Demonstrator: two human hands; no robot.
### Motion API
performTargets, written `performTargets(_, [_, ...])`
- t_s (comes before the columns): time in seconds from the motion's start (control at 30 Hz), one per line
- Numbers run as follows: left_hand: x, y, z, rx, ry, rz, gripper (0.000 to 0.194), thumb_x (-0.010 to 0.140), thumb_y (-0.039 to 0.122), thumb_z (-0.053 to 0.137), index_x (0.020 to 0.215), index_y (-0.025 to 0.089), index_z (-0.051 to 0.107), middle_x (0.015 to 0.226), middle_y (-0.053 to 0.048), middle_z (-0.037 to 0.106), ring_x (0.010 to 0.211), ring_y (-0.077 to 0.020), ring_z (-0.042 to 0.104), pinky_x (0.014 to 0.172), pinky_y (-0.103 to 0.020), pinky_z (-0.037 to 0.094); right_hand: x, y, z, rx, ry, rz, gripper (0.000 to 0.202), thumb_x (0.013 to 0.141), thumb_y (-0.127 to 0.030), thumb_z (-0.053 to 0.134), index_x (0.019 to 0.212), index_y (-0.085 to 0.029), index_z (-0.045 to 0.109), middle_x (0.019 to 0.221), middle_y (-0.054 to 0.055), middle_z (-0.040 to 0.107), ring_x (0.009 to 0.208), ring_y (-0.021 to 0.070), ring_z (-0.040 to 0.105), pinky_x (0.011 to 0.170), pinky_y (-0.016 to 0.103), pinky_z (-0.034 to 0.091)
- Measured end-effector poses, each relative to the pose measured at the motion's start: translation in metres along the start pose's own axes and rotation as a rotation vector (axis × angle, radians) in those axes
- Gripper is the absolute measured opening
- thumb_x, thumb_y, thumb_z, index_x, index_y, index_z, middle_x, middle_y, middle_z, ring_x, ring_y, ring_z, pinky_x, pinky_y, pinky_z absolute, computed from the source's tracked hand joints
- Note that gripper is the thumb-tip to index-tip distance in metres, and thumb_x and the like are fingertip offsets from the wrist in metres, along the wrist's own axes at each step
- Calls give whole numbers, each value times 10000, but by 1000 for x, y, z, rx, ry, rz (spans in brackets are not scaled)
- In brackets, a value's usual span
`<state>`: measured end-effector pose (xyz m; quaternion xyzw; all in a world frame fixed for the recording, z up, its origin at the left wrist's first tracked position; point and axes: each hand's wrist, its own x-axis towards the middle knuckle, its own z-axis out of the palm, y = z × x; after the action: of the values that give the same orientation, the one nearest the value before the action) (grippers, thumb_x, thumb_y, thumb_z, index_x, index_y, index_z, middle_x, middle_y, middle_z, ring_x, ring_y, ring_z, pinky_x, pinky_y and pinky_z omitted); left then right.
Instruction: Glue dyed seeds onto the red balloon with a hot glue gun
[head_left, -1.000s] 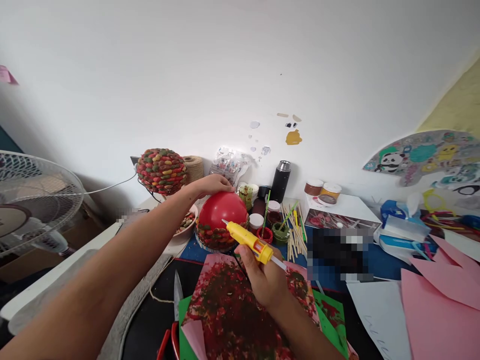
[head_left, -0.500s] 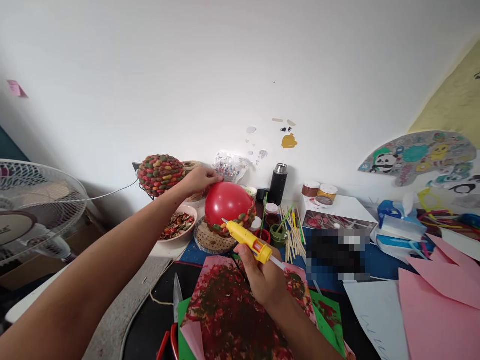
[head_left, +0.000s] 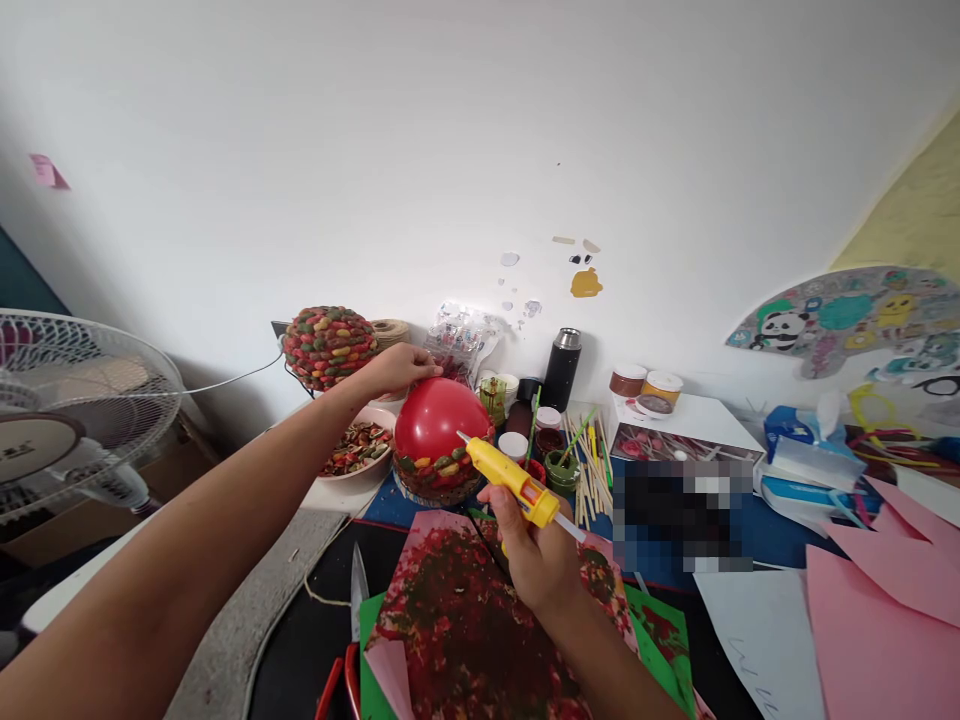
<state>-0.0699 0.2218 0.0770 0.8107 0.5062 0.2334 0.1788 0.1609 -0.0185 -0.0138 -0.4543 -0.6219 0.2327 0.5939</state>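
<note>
A yellow hot glue gun [head_left: 501, 474] is in my right hand [head_left: 541, 562], its nozzle pointing up and left, close in front of a red balloon [head_left: 435, 415]. Painted shell pieces [head_left: 430, 470] in red, green and yellow ring the balloon's lower part. Underneath, a round woven basket [head_left: 427, 497] supports it. My left hand [head_left: 403, 368] reaches over the balloon's top with the fingertips closed on it; the exact grip is partly hidden. Left of the balloon is a pink bowl [head_left: 356, 486] of loose painted shells.
A finished-looking shell-covered ball [head_left: 330, 347] stands behind my left forearm. Paint jars [head_left: 561, 472], wooden sticks [head_left: 589, 470] and a black thermos [head_left: 562, 370] are at the back. Red-handled scissors [head_left: 357, 600] lie beside paint-stained paper [head_left: 480, 620]. A fan [head_left: 82, 420] stands left.
The balloon has tipped upright and shifted slightly left and down, showing more of its shell band. The glue gun's nozzle has moved off the shells, slightly right and up.
</note>
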Motion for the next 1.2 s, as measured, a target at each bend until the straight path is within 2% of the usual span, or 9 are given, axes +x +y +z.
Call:
performTargets(0.3, [-2, -3, 10, -29, -12, 9, 499, 766, 729, 731, 781, 237, 812, 770, -49, 787, 756, -253, 681, 696, -345, 490, 3, -4, -1, -54, 3, -56, 617, 1080, -678, 503, 747, -212, 733, 578, 23, 630, 522, 176, 590, 549, 287, 495])
performTargets(0.47, [-13, -5, 7, -48, 73, 11, 496, 833, 671, 699, 980, 219, 839, 974, -83, 841, 895, -279, 732, 806, -359, 534, 0, -3, 0, -5, -9, -36, 557, 1071, -626, 567, 728, -214, 715, 539, -13, 555, 450, 146, 516, 477, 267, 429])
performTargets(0.57, [-34, -16, -7, -49, 153, -12, 517, 874, 671, 655, 1051, 218, 829, 1059, -94, 840, 946, -283, 737, 848, -367, 545, 0, -3, 0, -15, -5, -51, 537, 1074, -603, 570, 720, -218, 693, 549, -10, 566, 463, 149, 531, 487, 268, 432])
performTargets(0.67, [-65, -36, -24, -36, 178, -49, 535, 885, 670, 618, 1089, 214, 811, 1047, -93, 838, 912, -269, 742, 828, -360, 554, 1, -6, -1, -26, 4, -65, 511, 1078, -588, 568, 739, -223, 680, 564, -4, 595, 484, 159, 559, 508, 274, 449])
performTargets(0.73, [-87, -51, -33, -9, 149, -81, 504, 876, 638, 606, 1066, 217, 807, 975, -84, 839, 841, -259, 745, 781, -351, 555, 1, -6, -1, -32, 0, -73, 507, 1082, -582, 564, 737, -226, 669, 564, -6, 595, 480, 160, 561, 506, 275, 450])
performTargets(0.83, [-112, -69, -37, 70, 66, -125, 362, 803, 568, 657, 893, 252, 810, 845, -51, 827, 778, -267, 744, 735, -341, 537, -1, -6, 1, -45, -9, -87, 503, 1084, -581, 566, 741, -227, 669, 555, -11, 582, 463, 157, 545, 489, 277, 445])
performTargets(0.9, [-122, -76, -33, 131, 13, -146, 266, 780, 498, 672, 829, 272, 804, 838, -36, 831, 800, -273, 752, 742, -335, 526, -2, -4, 3, -50, -24, -94, 492, 1087, -580, 569, 768, -225, 691, 542, -19, 568, 446, 154, 528, 474, 276, 439])
performTargets(1.0, [-126, -79, -20, 208, -47, -165, 219, 818, 407, 647, 878, 282, 817, 897, -31, 844, 844, -271, 757, 755, -326, 516, -5, -2, 4, -48, -51, -115, 477, 1099, -564, 566, 801, -221, 713, 537, -26, 556, 431, 149, 511, 456, 270, 432])
performTargets(1.2, [-112, -78, 13, 296, -65, -161, 196, 891, 340, 665, 980, 263, 822, 1055, -71, 841, 982, -283, 744, 893, -331, 518, -6, 1, 5, -66, -63, -181, 401, 1117, -464, 575, 836, -216, 716, 557, -38, 550, 436, 137, 510, 455, 253, 429])
